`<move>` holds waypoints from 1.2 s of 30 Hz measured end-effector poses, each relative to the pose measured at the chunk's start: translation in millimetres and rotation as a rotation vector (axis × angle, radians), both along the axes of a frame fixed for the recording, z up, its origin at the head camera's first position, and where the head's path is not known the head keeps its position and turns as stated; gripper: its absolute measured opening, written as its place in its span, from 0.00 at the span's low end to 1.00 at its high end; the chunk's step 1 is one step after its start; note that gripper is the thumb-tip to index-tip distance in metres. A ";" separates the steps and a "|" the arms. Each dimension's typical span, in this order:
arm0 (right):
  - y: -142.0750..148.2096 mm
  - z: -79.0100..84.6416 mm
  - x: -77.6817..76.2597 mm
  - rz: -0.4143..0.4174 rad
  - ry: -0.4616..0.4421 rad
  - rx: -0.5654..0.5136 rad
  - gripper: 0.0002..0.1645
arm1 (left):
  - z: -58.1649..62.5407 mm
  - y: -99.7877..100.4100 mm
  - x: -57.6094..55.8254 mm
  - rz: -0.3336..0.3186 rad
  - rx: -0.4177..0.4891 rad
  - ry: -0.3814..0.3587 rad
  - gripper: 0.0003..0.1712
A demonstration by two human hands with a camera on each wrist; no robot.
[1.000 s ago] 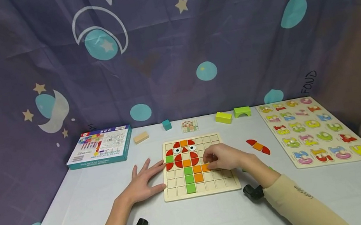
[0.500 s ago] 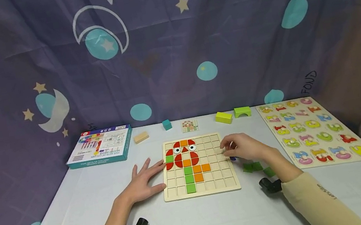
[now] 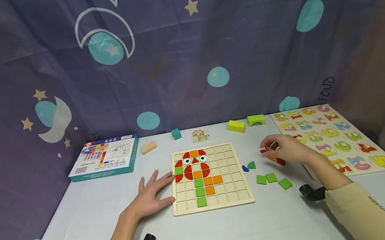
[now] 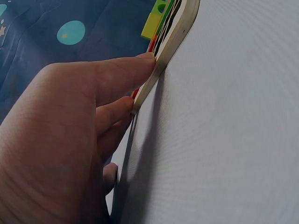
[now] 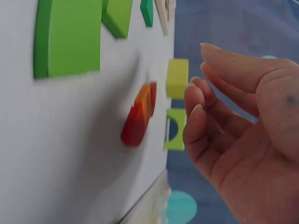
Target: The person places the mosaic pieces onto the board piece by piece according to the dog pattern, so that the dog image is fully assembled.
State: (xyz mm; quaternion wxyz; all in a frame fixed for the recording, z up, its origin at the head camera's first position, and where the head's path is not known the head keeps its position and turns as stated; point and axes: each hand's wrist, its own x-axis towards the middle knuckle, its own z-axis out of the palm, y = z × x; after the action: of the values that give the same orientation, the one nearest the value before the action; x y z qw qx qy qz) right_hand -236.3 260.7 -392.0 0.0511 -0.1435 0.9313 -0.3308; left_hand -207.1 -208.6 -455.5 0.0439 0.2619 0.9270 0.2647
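A wooden grid board (image 3: 233, 204) carries red, orange and green tiles and two white eye tiles, set as a bird-like figure. With fingers spread and straight, my left hand (image 3: 150, 196) lies at the board's left side. In the left wrist view its fingertips (image 4: 146, 59) touch the board's edge (image 4: 175, 42). My right hand (image 3: 289, 150) hovers over a row of loose tiles at the right, partly hiding them. Two red tiles (image 5: 133, 126) flank an orange tile (image 5: 144, 100) there. The right hand's fingers are loosely bent, nothing between them, apart from the tiles in its wrist view.
Several green square tiles (image 3: 285, 184) and blue and green curved tiles (image 3: 251, 165) lie right of the board. A number puzzle (image 3: 350, 160) is far right, a flat box (image 3: 102, 159) back left. Small blocks (image 3: 236, 126) and a picture card (image 3: 200, 135) stand along the back.
My right hand has left the orange tile on the board and moved right, over the loose red and orange tiles. The left hand keeps its place at the board.
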 end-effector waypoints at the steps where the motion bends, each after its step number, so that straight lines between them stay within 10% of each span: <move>1: 2.0 -0.2 -0.2 -0.008 -0.005 0.008 0.14 | -0.3 -0.5 0.3 0.001 -0.001 -0.001 0.40; 36: 10.6 -15.9 -7.3 -0.084 -0.123 0.174 0.18 | -0.2 -1.5 -1.0 -0.007 -0.006 -0.003 0.40</move>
State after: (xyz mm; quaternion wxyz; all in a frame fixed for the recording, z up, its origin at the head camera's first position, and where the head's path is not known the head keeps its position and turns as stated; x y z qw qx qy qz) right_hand -243.6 271.3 -407.9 0.1067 -0.0786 0.9569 -0.2586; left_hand -208.1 -210.1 -455.8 0.0468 0.2647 0.9269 0.2620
